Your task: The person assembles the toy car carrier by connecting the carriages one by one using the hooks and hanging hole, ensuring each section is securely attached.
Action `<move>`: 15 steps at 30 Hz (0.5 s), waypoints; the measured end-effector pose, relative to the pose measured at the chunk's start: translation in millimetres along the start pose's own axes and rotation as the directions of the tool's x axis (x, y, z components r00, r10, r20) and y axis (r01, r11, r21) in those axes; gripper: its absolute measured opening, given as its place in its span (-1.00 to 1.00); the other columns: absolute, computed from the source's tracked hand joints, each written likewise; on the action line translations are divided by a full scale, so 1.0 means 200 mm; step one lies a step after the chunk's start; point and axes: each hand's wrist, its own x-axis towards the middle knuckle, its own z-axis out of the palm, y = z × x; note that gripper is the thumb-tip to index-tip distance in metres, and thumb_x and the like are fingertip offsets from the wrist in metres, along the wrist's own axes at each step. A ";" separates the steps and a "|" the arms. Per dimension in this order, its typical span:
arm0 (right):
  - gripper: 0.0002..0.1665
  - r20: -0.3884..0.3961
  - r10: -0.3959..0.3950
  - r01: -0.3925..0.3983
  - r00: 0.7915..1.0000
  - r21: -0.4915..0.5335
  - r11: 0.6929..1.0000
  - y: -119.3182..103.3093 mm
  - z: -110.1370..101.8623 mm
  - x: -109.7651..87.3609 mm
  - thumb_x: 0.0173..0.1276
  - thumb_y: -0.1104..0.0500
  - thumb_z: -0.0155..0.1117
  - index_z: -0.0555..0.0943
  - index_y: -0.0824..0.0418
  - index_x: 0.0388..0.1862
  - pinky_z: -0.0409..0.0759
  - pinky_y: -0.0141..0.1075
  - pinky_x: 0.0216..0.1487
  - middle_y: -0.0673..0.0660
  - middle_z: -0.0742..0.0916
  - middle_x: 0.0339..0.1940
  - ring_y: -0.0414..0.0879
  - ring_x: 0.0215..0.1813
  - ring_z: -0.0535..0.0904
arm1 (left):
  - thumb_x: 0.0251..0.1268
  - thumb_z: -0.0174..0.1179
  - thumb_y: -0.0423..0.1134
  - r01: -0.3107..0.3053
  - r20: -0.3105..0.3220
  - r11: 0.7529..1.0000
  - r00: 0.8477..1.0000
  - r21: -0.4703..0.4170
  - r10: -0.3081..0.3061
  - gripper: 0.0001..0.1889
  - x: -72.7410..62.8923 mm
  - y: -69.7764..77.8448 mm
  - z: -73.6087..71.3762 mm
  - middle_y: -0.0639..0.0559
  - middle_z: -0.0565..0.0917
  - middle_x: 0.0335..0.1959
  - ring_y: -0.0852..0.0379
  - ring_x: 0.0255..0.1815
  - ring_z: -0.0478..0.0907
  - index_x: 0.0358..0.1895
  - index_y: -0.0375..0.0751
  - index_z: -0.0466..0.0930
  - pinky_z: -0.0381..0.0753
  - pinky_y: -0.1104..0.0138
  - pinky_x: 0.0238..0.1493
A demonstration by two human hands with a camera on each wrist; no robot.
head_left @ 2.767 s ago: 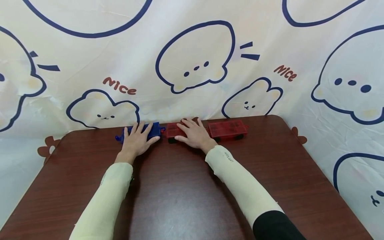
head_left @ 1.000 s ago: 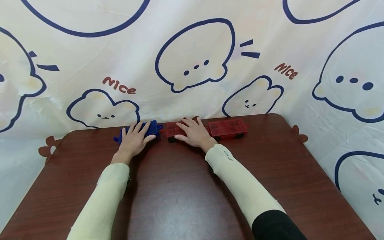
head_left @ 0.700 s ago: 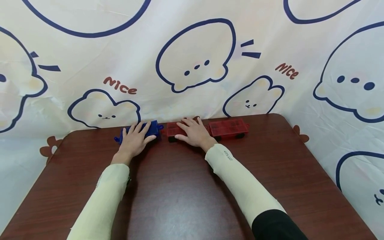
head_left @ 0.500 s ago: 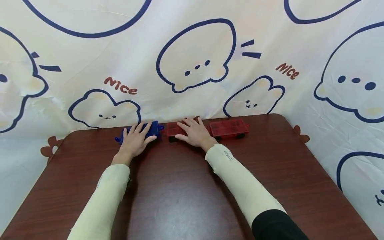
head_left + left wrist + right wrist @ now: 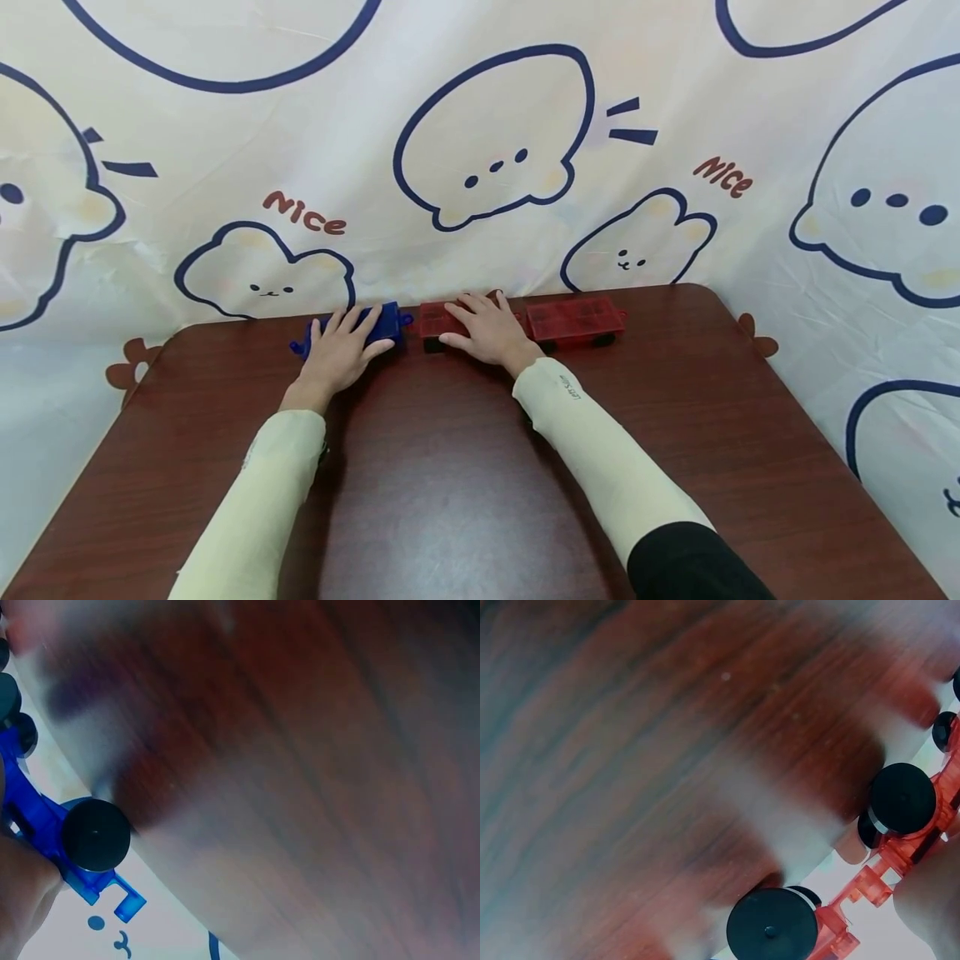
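Note:
My left hand (image 5: 335, 354) rests over a blue toy train car (image 5: 391, 322), fingers spread straight across its top and thumb along its near side. A red toy train car (image 5: 432, 317) lies under my right hand (image 5: 491, 336), whose fingers also reach over the top. Between these two cars their small coupling hooks come close together. Behind the right hand's wrist side, a second red toy car (image 5: 576, 317) lines up with the first. In the left wrist view a black wheel (image 5: 96, 835) shows on the blue car. Palms hide the middle of both cars.
All the cars stand in a row along the back edge of the dark brown table (image 5: 420, 467). A white printed curtain (image 5: 480, 258) rises directly behind that edge and continues down both sides.
Since the oldest frame, my left hand and the blue car have shifted slightly left. The right hand and the red cars stay about where they were. The head view has drifted a little.

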 end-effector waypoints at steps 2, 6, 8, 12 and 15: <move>-0.13 0.000 0.002 -0.002 1.000 0.002 1.000 0.00 0.00 0.00 0.52 -0.47 -0.20 0.15 -0.11 0.66 -0.21 0.16 0.59 0.07 0.21 0.66 0.00 0.66 0.01 | 0.51 -0.20 0.39 0.000 0.000 1.000 1.000 0.001 0.000 -0.14 0.00 0.00 0.00 -0.30 0.05 0.61 -0.44 0.59 -0.14 0.65 -0.09 0.00 -0.37 -0.43 0.41; -0.13 -0.004 0.001 -0.001 1.000 0.001 1.000 0.00 0.00 0.00 0.52 -0.47 -0.20 0.15 -0.12 0.66 -0.21 0.16 0.59 0.07 0.21 0.66 0.00 0.65 0.01 | 0.52 -0.17 0.36 0.003 0.002 1.000 1.000 0.005 -0.003 -0.16 0.00 0.00 0.00 -0.31 0.05 0.61 -0.44 0.59 -0.14 0.65 -0.09 0.00 -0.37 -0.43 0.41; -0.13 -0.005 0.000 0.000 1.000 0.003 1.000 0.00 0.00 0.00 0.52 -0.47 -0.20 0.15 -0.12 0.66 -0.20 0.16 0.59 0.06 0.21 0.66 0.00 0.65 0.02 | 0.53 -0.15 0.34 0.005 0.006 1.000 1.000 0.007 -0.005 -0.17 0.00 0.00 0.00 -0.30 0.05 0.61 -0.43 0.59 -0.14 0.65 -0.08 -0.01 -0.37 -0.43 0.41; -0.13 -0.004 -0.001 0.001 1.000 0.012 1.000 0.01 0.00 0.00 0.51 -0.48 -0.19 0.16 -0.12 0.66 -0.20 0.16 0.59 0.06 0.22 0.65 0.00 0.65 0.02 | 0.53 -0.12 0.32 0.009 0.009 1.000 1.000 0.009 -0.009 -0.18 0.00 0.00 0.00 -0.30 0.05 0.61 -0.43 0.59 -0.14 0.65 -0.07 -0.01 -0.37 -0.42 0.42; -0.12 0.000 -0.002 0.002 1.000 0.015 1.000 0.01 0.01 0.01 0.51 -0.48 -0.19 0.16 -0.13 0.66 -0.21 0.15 0.59 0.06 0.21 0.66 0.00 0.65 0.02 | 0.53 -0.14 0.34 0.009 0.012 1.000 1.000 0.011 -0.010 -0.17 0.00 0.00 0.00 -0.30 0.05 0.61 -0.43 0.59 -0.14 0.65 -0.07 -0.01 -0.37 -0.42 0.42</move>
